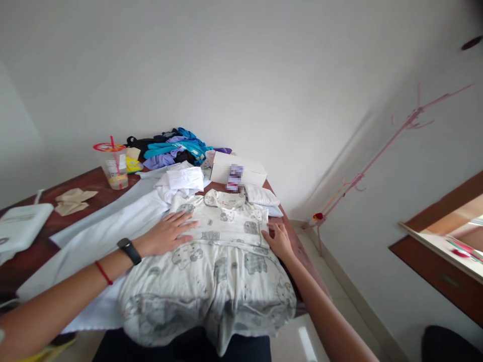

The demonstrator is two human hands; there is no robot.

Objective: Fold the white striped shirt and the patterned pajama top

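Note:
A pale baby garment [222, 251] with grey cartoon prints lies spread over a white cloth [94, 236] on a dark wooden table [30, 256]; its lower part hangs over the near edge. My left hand [169, 232] lies flat on the garment's left chest, fingers stretched out. My left wrist bears a black band and a red string. At the garment's right edge rests my right hand [278, 240], fingers extended and touching the fabric by the sleeve. Neither hand holds anything.
A white box [237, 170] and folded white clothes [184, 178] lie behind the garment. A heap of blue, purple and black clothes [177, 147] sits at the back. A plastic cup with a red straw [113, 165], beige cloth [73, 200] and a white device [20, 226] stand left. A pink rack [377, 156] leans on the right wall.

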